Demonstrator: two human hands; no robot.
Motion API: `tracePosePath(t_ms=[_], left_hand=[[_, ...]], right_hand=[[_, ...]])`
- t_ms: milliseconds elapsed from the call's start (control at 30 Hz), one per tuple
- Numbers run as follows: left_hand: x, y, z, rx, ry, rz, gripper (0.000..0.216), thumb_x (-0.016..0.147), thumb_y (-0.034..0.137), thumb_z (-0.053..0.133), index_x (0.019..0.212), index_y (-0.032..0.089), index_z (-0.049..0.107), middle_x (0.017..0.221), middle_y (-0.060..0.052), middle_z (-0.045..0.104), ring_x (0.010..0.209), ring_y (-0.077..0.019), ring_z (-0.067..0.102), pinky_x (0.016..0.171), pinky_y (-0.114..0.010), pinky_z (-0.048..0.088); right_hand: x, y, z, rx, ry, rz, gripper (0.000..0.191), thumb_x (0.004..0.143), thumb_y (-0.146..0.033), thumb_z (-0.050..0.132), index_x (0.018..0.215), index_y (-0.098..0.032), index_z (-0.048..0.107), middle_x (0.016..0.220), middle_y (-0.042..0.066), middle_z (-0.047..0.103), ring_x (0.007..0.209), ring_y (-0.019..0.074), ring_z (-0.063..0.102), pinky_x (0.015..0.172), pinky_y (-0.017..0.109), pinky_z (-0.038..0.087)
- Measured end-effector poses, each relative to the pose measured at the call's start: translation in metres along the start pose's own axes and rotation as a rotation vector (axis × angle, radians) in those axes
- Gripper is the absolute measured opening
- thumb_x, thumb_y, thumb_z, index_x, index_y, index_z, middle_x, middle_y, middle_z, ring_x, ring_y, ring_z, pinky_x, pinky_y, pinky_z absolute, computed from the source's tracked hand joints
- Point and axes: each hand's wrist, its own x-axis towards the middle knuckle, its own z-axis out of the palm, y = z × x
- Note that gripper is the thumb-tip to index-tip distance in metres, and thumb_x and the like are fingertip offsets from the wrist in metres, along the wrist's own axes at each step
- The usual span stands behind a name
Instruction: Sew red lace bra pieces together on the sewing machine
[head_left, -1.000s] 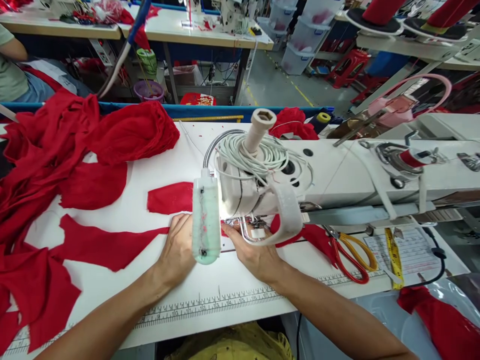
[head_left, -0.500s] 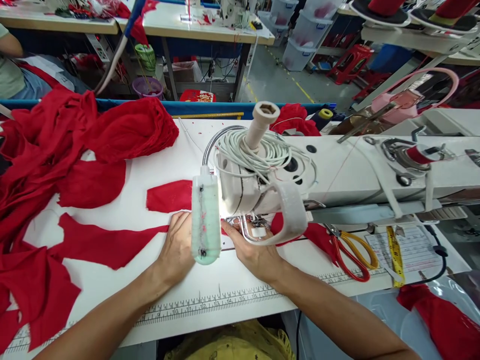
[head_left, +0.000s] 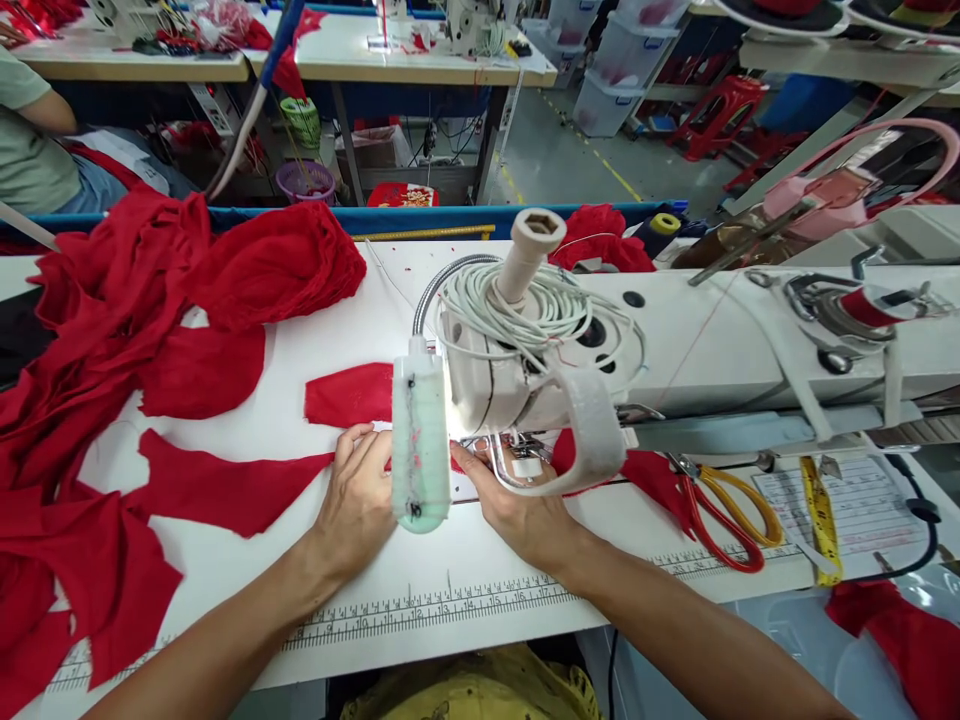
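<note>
My left hand lies flat on the white table, fingers stretched toward the needle of the white sewing machine. It rests at the tip of a long red fabric strip. My right hand lies flat just right of the needle, fingers extended beside the presser foot. The pale green lamp head on a flexible neck hides the spot between my hands. A second red piece lies behind the lamp.
A heap of red fabric covers the table's left side. Scissors with red and yellow handles and a yellow tape measure lie to the right. A printed ruler runs along the front edge. Another person sits at far left.
The view has shifted slightly. Both hands stay flat at the needle, in about the same place.
</note>
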Motion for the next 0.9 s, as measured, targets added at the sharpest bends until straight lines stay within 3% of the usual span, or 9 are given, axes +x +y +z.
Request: tracePosePath(t_ms=[333,700,900], left_hand=[[-0.0010,0.0006,-0.0024,0.009,-0.032,-0.006,0.020,0.082,0.005,0.046,0.076,0.020,0.058,0.080,-0.002,0.051,0.082,-0.0183,0.054,0.092,-0.041,0.050],[0.0035,0.0032,-0.0051,0.080,0.058,0.090,0.021,0.085,0.003,0.046,0.071,0.018,0.051,0.080,-0.003,0.051,0.080,-0.0189,0.052,0.081,-0.037,0.051],[0.0023,0.0034,-0.0018,0.089,0.066,0.078,0.020,0.088,0.004,0.046,0.078,0.018,0.058,0.079,-0.004,0.049,0.079,-0.0205,0.048,0.078,-0.038,0.049]], right_hand=[[-0.0010,-0.0014,0.0007,-0.055,0.017,-0.002,0.056,0.079,-0.002,0.058,0.129,-0.025,0.066,0.095,0.007,0.069,0.087,0.0219,0.057,0.070,0.031,0.043],[0.0010,-0.0012,-0.0027,-0.063,0.029,-0.013,0.051,0.081,-0.005,0.058,0.127,-0.024,0.068,0.089,0.006,0.070,0.081,0.0210,0.056,0.069,0.031,0.042],[-0.0003,-0.0002,-0.0004,-0.050,-0.002,-0.008,0.049,0.084,-0.004,0.057,0.127,-0.025,0.068,0.089,0.005,0.069,0.080,0.0192,0.059,0.071,0.030,0.044]])
